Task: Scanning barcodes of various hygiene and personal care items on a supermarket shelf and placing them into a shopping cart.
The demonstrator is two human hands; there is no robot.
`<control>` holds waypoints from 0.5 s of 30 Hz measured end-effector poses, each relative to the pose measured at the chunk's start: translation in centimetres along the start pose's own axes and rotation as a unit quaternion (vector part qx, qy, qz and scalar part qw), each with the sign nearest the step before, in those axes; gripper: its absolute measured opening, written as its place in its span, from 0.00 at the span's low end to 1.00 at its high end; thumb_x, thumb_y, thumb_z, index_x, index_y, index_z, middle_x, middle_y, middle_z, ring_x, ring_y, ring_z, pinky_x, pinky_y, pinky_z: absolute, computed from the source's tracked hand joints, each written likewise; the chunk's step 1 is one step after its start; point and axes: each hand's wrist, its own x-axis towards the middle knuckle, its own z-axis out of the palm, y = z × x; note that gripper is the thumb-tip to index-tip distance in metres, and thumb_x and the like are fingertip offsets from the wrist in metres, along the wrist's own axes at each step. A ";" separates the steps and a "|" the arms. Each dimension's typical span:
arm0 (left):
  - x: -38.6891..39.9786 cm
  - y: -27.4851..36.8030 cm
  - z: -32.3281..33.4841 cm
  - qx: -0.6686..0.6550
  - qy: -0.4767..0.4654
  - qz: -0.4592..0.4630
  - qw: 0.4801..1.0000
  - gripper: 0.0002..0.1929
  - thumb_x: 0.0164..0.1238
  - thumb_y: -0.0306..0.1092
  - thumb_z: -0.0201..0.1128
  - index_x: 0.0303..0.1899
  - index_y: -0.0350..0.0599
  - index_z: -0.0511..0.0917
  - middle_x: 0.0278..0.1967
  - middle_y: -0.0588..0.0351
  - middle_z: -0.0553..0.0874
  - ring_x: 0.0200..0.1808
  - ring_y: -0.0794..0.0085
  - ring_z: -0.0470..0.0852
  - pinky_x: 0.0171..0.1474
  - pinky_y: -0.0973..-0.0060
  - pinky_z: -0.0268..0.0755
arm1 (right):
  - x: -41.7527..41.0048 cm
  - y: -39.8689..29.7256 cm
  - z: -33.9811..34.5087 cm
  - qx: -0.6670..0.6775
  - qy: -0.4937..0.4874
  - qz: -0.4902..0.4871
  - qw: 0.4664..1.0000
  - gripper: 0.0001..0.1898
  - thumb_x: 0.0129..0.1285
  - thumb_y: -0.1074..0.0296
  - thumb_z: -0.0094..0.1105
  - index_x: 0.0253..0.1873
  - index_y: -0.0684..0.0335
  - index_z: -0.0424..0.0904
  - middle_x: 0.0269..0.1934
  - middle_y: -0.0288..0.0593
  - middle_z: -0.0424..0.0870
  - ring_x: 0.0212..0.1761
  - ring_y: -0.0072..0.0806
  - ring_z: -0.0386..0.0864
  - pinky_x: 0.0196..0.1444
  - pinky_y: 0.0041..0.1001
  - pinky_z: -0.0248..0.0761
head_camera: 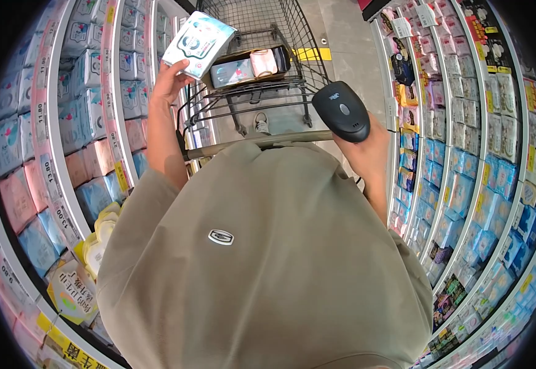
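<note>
My left hand [173, 83] grips a white and pale-blue plastic pack of sanitary pads [199, 44] by its lower corner, thumb on the printed face. The pack is held tilted above the left side of a black wire shopping cart [312, 69]. In my right hand [365, 152] is a black handheld barcode scanner [342, 112], its rounded back facing up and its underside hidden. Inside the cart, an open carton [284, 57] contains a pale-blue pack [232, 73] and a pink-and-white pack [263, 63]. The cart's handlebar [295, 137] crosses just in front of my shirt.
Shelves [97, 138] of blue, white and pink packs with price strips rise close on the left. More stocked shelves [448, 124] line the right. A promotional shelf card [72, 290] juts out at lower left. Yellow tape [314, 54] marks the grey floor [355, 50] beyond the cart.
</note>
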 end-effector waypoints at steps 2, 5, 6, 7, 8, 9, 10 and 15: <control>0.4 0.5 -1.1 0.081 0.002 0.007 0.997 0.31 0.51 0.35 0.68 0.58 0.48 0.65 0.48 0.57 0.79 0.47 0.70 0.80 0.44 0.70 0.74 | -0.2 0.4 -0.1 0.001 0.001 -0.002 1.000 0.15 0.41 0.71 0.67 0.36 0.67 0.77 0.29 0.49 0.80 0.29 0.40 0.80 0.34 0.30 0.71; 0.8 1.1 -1.2 0.229 -0.033 0.067 0.970 0.37 0.47 0.31 0.70 0.60 0.46 0.60 0.47 0.51 0.78 0.49 0.66 0.78 0.48 0.70 0.73 | -0.4 0.8 -0.1 -0.018 0.000 0.036 0.999 0.14 0.41 0.71 0.67 0.36 0.68 0.77 0.29 0.50 0.80 0.29 0.40 0.80 0.34 0.31 0.71; 0.7 1.4 -0.8 0.243 -0.055 0.063 0.966 0.39 0.44 0.31 0.71 0.61 0.46 0.61 0.47 0.52 0.78 0.50 0.66 0.76 0.52 0.70 0.69 | -0.5 1.0 -0.1 -0.019 0.008 0.032 0.999 0.15 0.42 0.70 0.67 0.36 0.68 0.77 0.30 0.50 0.80 0.30 0.40 0.80 0.34 0.31 0.71; 1.1 1.1 -1.1 0.242 -0.055 0.063 0.967 0.39 0.44 0.31 0.71 0.61 0.46 0.61 0.47 0.52 0.78 0.50 0.66 0.76 0.52 0.70 0.69 | -0.4 1.0 0.0 -0.020 0.015 0.028 0.999 0.15 0.42 0.70 0.68 0.36 0.68 0.77 0.30 0.50 0.80 0.30 0.41 0.80 0.34 0.31 0.71; 1.8 0.6 -1.7 0.253 -0.064 0.017 0.965 0.38 0.45 0.33 0.71 0.61 0.47 0.61 0.48 0.54 0.77 0.51 0.67 0.75 0.55 0.70 0.66 | -0.4 0.9 0.1 -0.021 0.014 0.028 0.999 0.15 0.42 0.70 0.68 0.36 0.68 0.77 0.30 0.50 0.80 0.30 0.41 0.80 0.34 0.31 0.71; 2.2 0.5 -1.7 0.263 -0.075 -0.027 0.962 0.37 0.47 0.36 0.70 0.61 0.48 0.62 0.49 0.55 0.77 0.52 0.68 0.74 0.57 0.69 0.63 | -0.3 0.9 0.1 -0.027 0.014 0.027 0.999 0.15 0.42 0.69 0.68 0.37 0.68 0.78 0.30 0.50 0.80 0.30 0.42 0.80 0.34 0.31 0.71; 1.8 0.1 -1.1 0.208 -0.051 -0.006 0.977 0.37 0.49 0.37 0.69 0.62 0.46 0.61 0.51 0.54 0.77 0.52 0.66 0.76 0.57 0.68 0.65 | -0.2 0.8 0.2 -0.032 0.014 0.025 0.999 0.16 0.42 0.69 0.68 0.37 0.68 0.78 0.30 0.51 0.80 0.30 0.42 0.80 0.34 0.30 0.71; 0.3 0.0 0.1 -0.020 -0.063 -0.069 0.995 0.33 0.54 0.39 0.64 0.61 0.38 0.61 0.53 0.50 0.77 0.53 0.62 0.78 0.55 0.64 0.72 | 0.2 0.5 0.3 0.044 -0.029 0.109 0.993 0.19 0.43 0.71 0.68 0.43 0.68 0.78 0.37 0.47 0.82 0.36 0.32 0.81 0.41 0.27 0.72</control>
